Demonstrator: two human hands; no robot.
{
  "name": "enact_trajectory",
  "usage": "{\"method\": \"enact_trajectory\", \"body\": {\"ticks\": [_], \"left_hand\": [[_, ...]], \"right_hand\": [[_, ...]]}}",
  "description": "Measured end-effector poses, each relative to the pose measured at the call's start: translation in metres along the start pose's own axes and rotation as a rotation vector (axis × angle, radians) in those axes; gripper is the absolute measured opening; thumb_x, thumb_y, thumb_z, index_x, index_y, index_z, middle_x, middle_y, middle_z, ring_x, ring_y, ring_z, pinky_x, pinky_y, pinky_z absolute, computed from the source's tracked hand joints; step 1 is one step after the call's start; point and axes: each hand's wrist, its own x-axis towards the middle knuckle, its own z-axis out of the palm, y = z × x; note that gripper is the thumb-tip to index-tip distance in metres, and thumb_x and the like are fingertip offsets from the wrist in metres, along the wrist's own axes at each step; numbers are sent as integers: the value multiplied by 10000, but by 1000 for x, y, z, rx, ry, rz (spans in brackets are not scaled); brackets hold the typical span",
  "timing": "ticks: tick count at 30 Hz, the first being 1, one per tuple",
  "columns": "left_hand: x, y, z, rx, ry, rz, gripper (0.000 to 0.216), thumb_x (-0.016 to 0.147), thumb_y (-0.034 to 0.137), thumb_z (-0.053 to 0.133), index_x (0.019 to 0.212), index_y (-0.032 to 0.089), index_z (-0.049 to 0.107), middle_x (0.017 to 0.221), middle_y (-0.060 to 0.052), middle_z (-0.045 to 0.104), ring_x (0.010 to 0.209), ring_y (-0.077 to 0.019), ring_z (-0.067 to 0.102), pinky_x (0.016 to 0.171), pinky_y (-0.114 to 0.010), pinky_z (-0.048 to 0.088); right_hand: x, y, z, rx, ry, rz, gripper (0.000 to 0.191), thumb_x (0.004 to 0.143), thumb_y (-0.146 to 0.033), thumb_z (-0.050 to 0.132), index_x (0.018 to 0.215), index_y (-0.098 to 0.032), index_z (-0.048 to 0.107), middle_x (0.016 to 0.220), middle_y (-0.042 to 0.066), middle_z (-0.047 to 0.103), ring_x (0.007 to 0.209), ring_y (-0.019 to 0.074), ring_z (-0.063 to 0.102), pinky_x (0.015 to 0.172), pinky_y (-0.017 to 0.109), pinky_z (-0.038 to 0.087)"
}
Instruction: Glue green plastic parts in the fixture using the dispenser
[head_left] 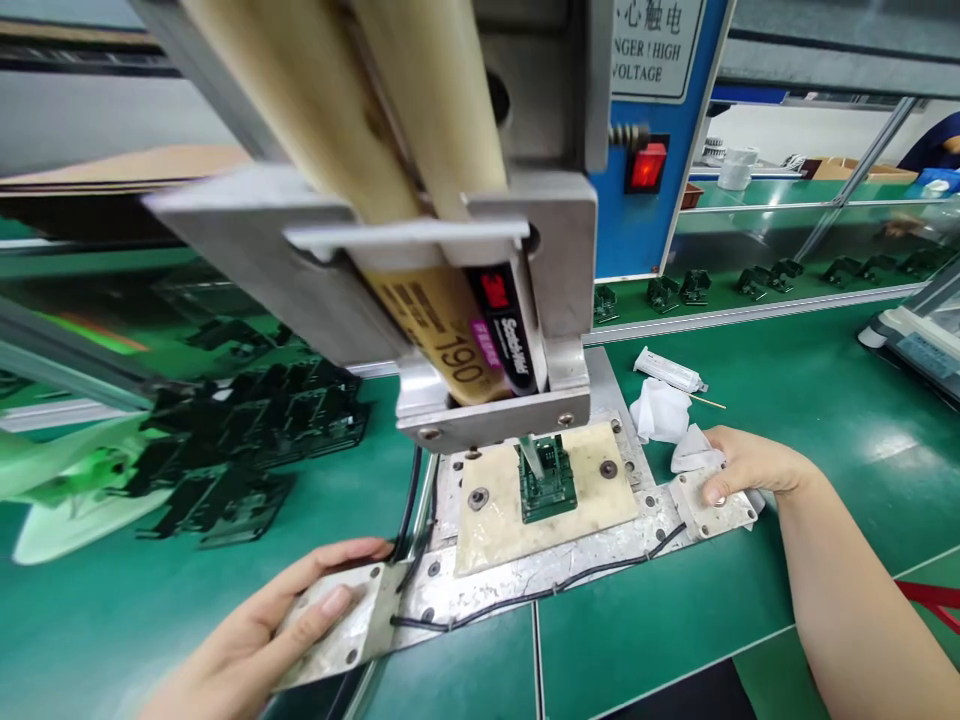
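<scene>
My left hand (274, 615) wraps round a metal switch box (367, 610) at the left end of the base plate, thumb on top and fingers along its far side. At the other end, my right hand (754, 465) grips a second switch box (712, 515), its thumb pressing on the top. White tissue (696, 450) lies against the right fingers. Between my hands, a small green circuit board (559, 490) sits in a cream fixture plate (487, 540). A clear nozzle tip (531, 458) reaches down over the board from a twin adhesive cartridge (457, 340) in a metal holder.
Stacked dark circuit boards (262, 420) stand at left beside a pale green fan (75, 480). A white cartridge (670, 370) and crumpled tissue (661, 408) lie right of the fixture. Small assemblies (679, 290) line the back ledge. A blue control box (652, 220) has a lit red switch.
</scene>
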Motion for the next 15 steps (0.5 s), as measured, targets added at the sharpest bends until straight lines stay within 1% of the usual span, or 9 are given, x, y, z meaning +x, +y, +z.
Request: {"method": "enact_trajectory", "body": {"ticks": [2,5,7,12,15], "left_hand": [[6,-1,-3,-121,-58,-55,588,493,721,851,886,291,774,858,-27,729,618,-156,576,513,-172,470],[18,-4,-11,-167,-61,-36,560,429,681,903,751,238,787,991,-47,707,788,-200,618,585,-164,508],[23,-7,-15,-157,-72,-23,544,444,670,904,756,238,795,1022,-53,694,835,-211,614,609,-161,516],[23,-12,-14,-140,-97,-12,533,481,672,892,786,245,795,1036,-54,690,852,-210,605,620,-153,516],[22,-11,-13,-136,-88,-1,530,489,677,885,778,243,790,1038,-52,690,833,-202,597,607,-148,508]], "right_hand": [[2,1,1,-32,21,-12,545,521,-593,887,703,-153,621,692,-13,566,672,138,489,615,261,380],[4,1,3,-41,35,2,536,558,-593,874,698,-157,596,684,-16,536,667,130,459,610,260,355],[4,1,3,-34,39,19,532,560,-578,880,710,-157,592,697,-13,537,676,133,460,619,263,357],[3,-1,3,-56,48,27,509,588,-573,870,707,-160,598,685,-18,533,662,127,446,618,267,345],[2,-1,3,-63,62,31,497,585,-565,875,711,-161,616,686,-17,551,666,132,462,621,270,353]]}}
